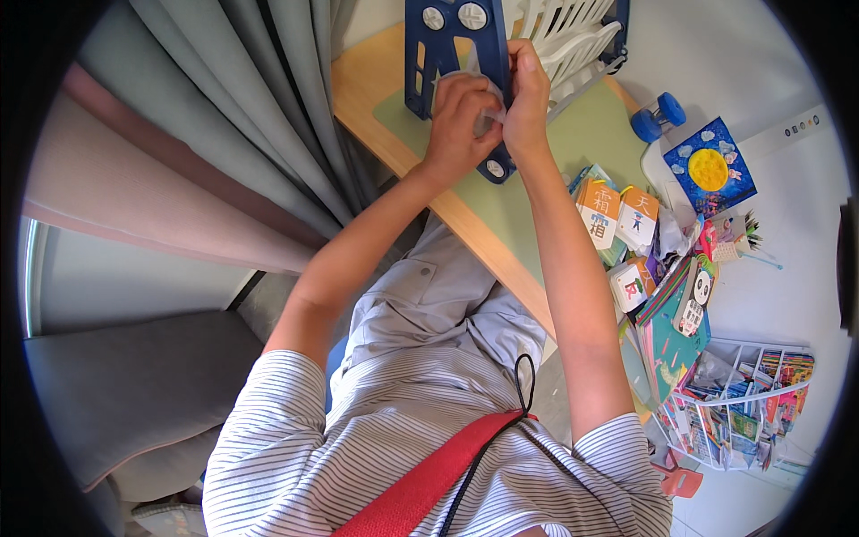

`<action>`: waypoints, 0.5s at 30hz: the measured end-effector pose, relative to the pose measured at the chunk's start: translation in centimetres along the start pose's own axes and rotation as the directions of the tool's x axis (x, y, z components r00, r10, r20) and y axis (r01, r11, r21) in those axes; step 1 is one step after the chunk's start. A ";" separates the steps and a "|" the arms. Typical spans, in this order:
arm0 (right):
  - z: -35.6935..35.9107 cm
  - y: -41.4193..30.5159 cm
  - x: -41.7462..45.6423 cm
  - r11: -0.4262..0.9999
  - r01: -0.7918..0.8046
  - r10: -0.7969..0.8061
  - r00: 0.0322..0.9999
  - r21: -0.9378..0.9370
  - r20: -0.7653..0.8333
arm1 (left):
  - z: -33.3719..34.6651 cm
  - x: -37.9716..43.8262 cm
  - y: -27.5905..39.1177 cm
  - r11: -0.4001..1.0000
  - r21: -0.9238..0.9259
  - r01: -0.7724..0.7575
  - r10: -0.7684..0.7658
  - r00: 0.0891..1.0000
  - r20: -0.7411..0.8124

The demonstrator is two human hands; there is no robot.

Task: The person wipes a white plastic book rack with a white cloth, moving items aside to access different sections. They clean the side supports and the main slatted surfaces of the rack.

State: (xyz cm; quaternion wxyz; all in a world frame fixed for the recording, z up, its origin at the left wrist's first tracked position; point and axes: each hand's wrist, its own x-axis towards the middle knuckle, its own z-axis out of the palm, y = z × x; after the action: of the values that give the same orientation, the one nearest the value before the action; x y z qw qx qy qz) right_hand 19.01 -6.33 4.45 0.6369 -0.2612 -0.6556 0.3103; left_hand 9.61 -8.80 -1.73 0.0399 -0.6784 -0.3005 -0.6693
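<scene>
A dark blue plastic side panel (494, 54) with cut-out slots and white round caps stands on edge at the table's near side. White slatted plastic shelves (570, 47) join it behind. My left hand (464, 121) is in front of the panel, its bent fingers closed on a crumpled whitish wipe or tissue (492, 119). My right hand (527, 101) is at the panel's right edge, fingers wrapped around behind it. The two thumbs are close together near the wipe. Part of the wipe is hidden under my left fingers.
A wooden table (376, 127) bears a green mat (590, 137). Picture cards (597, 208), books (674, 335) and a pencil holder (728, 248) crowd the right side. A blue-ended hourglass (658, 117) stands behind. A white book rack (738, 403) is lower right; grey curtains (221, 101) hang left.
</scene>
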 end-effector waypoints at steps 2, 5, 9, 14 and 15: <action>0.1 -0.1 0.0 1.000 0.000 0.000 1.000 0.002 0.005 | 0.2 -0.3 0.4 0.997 -0.015 0.077 -0.077 0.997 -0.030; 0.2 0.0 0.1 1.000 -0.002 0.002 1.000 0.018 -0.003 | 0.2 -0.3 0.8 0.989 -0.066 0.132 -0.135 0.989 -0.052; 0.2 -0.3 -0.1 1.000 -0.018 0.018 1.000 0.001 -0.018 | -0.6 0.0 1.3 0.986 -0.083 0.143 -0.146 0.989 -0.036; 0.3 -0.4 -0.1 1.000 -0.005 0.004 1.000 -0.011 -0.010 | -1.3 0.2 1.2 0.993 -0.073 0.095 -0.099 0.994 -0.046; 0.0 -0.3 -0.1 1.000 0.004 -0.003 1.000 -0.010 0.025 | -1.3 0.2 1.3 0.991 -0.062 0.121 -0.125 0.991 -0.051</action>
State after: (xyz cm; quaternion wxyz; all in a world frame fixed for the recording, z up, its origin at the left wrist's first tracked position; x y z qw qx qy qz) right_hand 19.00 -6.58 4.56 0.6279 -0.2595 -0.6656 0.3090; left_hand 9.09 -10.37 -0.99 -0.0132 -0.6407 -0.3206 -0.6975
